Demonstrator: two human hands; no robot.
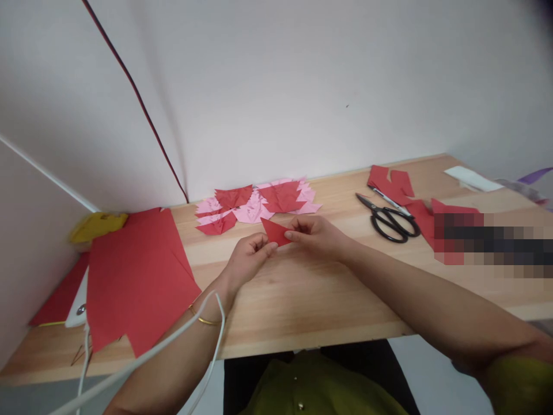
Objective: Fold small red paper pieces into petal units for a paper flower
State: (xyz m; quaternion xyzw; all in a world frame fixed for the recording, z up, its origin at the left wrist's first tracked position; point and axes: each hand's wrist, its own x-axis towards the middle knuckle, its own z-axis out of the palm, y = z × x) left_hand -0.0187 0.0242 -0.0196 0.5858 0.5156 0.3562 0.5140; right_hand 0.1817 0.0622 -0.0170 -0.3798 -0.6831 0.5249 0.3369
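Observation:
Between my two hands is a small piece of folded red paper (276,231), roughly triangular with a point toward the upper left. My left hand (253,253) pinches its lower left edge between thumb and fingers. From the right, my right hand (315,235) grips the other side, thumb on top. Just beyond the hands, along the wall, lie pink paper cutouts (248,212) with jagged edges. Several red paper cutouts (283,196) rest on and beside them.
Black-handled scissors (389,222) and a pen (391,202) lie to the right among red paper scraps (391,183). Large red sheets (138,276) cover the left side, near a yellow packet (97,227). A white cable (151,351) crosses in front of my left forearm. A white strip (473,178) lies far right.

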